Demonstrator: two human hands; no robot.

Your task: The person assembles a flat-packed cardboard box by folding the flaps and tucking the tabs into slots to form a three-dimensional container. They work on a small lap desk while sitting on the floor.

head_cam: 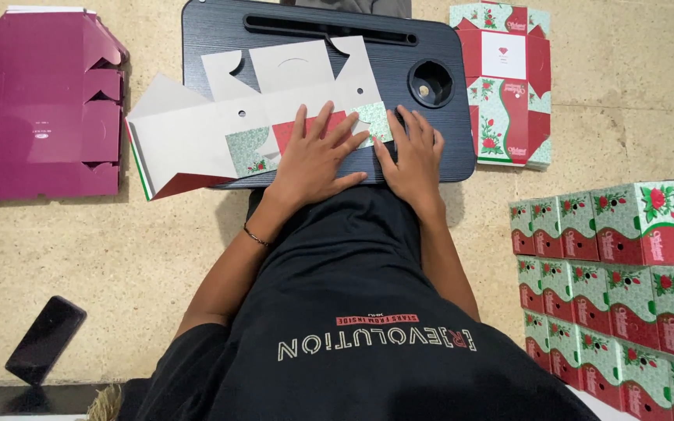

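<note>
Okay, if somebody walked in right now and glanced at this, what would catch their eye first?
Probably both hands, the left hand and right hand, pressed flat on an unfolded cardboard box blank lying on a black lap desk. Next, the rows of assembled green-and-red rose-print boxes stacked at the right, and the pile of flat magenta box blanks on the floor at the upper left.

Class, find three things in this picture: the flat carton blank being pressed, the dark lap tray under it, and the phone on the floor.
flat carton blank (pixel 196 136), head view, on its plain white inner panel.
lap tray (pixel 431 144), head view, on bare surface near its right edge.
phone (pixel 44 339), head view, on the middle of its dark screen.
</note>
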